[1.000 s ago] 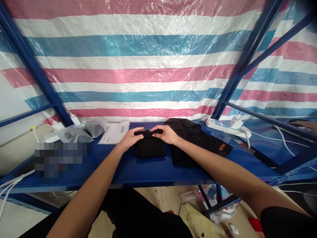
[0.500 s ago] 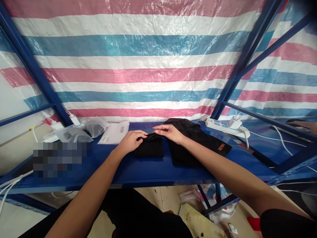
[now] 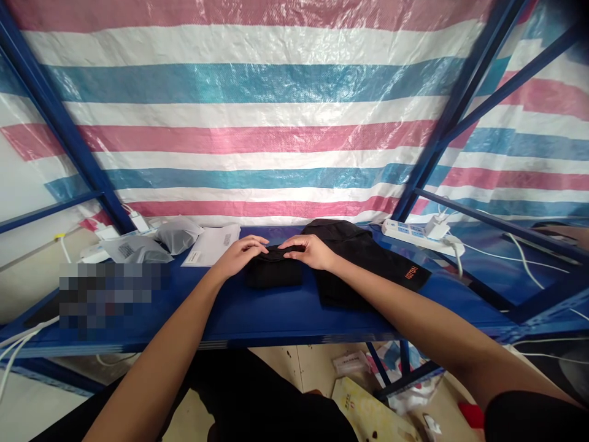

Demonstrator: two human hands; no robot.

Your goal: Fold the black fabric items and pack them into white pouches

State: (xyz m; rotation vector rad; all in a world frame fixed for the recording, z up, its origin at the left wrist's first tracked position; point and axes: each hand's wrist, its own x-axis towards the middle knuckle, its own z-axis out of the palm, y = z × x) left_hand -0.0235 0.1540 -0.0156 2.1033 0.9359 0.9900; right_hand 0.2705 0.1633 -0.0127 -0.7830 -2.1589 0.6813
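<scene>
A small bundle of folded black cloth (image 3: 275, 274) lies on the blue shelf (image 3: 257, 319) in front of me. My left hand (image 3: 243, 253) pinches the far left edge of this cloth between thumb and fingers. At the far right edge, my right hand (image 3: 311, 252) grips the same cloth, thumb below and fingers bent over it. Beside my right hand and partly under that forearm lies a larger black garment (image 3: 354, 242) with orange lettering near its right end. The cloth's exact kind cannot be made out.
White papers (image 3: 212, 245) and clear plastic bags (image 3: 138, 248) lie left of my hands. A white power strip (image 3: 407, 233) with plugs and cables sits at the back right. Blue posts (image 3: 444, 132) frame the shelf, with a striped tarp (image 3: 257, 141) behind. A yellowish box (image 3: 363, 408) is on the floor.
My right hand's fingers have bent from stretched out to gripping the cloth. The far edge has folded over a little, and the bundle looks slightly shorter and rounder at the front.
</scene>
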